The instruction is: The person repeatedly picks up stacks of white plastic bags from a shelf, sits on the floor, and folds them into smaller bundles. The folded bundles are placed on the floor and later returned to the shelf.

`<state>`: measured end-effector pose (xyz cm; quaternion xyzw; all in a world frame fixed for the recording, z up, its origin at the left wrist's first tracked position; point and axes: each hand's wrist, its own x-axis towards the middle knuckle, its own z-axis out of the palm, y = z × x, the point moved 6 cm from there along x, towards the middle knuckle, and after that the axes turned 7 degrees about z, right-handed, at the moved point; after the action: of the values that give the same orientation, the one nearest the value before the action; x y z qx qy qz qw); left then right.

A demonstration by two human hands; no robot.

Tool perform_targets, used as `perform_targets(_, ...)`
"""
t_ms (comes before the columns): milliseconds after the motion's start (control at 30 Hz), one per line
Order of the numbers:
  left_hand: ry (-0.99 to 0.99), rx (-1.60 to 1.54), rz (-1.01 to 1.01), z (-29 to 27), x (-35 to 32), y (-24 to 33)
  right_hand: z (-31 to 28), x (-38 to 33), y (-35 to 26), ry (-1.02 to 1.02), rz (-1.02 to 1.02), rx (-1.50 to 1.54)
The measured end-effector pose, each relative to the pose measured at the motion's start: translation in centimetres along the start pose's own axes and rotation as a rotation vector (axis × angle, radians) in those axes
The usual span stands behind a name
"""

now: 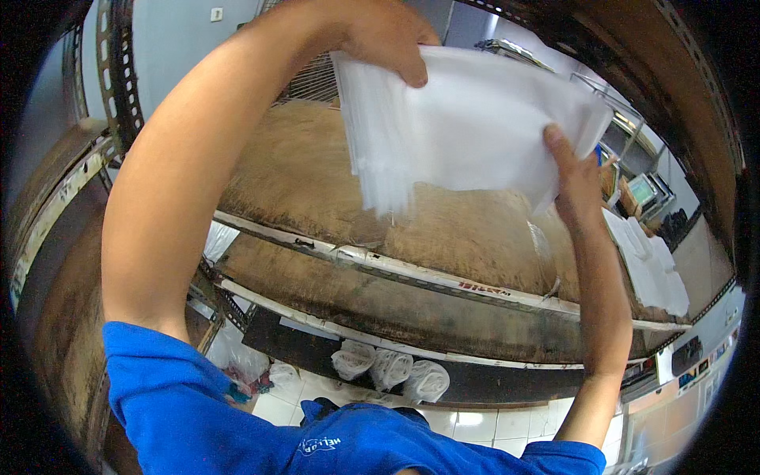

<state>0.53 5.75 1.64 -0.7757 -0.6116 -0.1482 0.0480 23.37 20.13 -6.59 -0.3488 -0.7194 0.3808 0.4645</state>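
Both hands hold up a stack of thin white sheets (491,111), paper or plastic, I cannot tell which. My left hand (392,43) grips the upper left part, its thumb pressed on the front face. My right hand (575,174) closes on the right end, thumb in front, with the other fingers mostly hidden behind. The layers at the left end fan out and hang down, smeared by motion. Below the stack is a worn brown shelf board (451,229), apart from the sheets' lower edge as far as I can tell.
Another white stack (649,265) lies at the shelf's right end. Perforated metal posts (119,79) stand at the left, and a brown board (633,47) hangs overhead at the right. Several clear plastic-wrapped rolls (390,370) sit low, under the lower shelf (412,305).
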Motion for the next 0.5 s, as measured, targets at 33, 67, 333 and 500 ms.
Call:
perform_targets(33, -0.095, 0.022, 0.014, 1.0, 1.5, -0.3, 0.1, -0.4, 2.4, 0.012, 0.011, 0.12)
perform_targets(67, -0.181, 0.047, 0.036, 1.8, 2.2, -0.2, -0.2, -1.2, 3.6, 0.031, 0.011, 0.235)
perform_targets(333, -0.308, -0.087, -0.017, 5.8, 4.6, -1.9, -0.7, -3.7, 8.6, -0.22, 0.242, 0.305)
perform_targets(500, -0.354, -0.07, -0.101, 5.6, 3.7, -3.2, -1.1, -2.7, 7.2, -0.236, 0.17, 0.395)
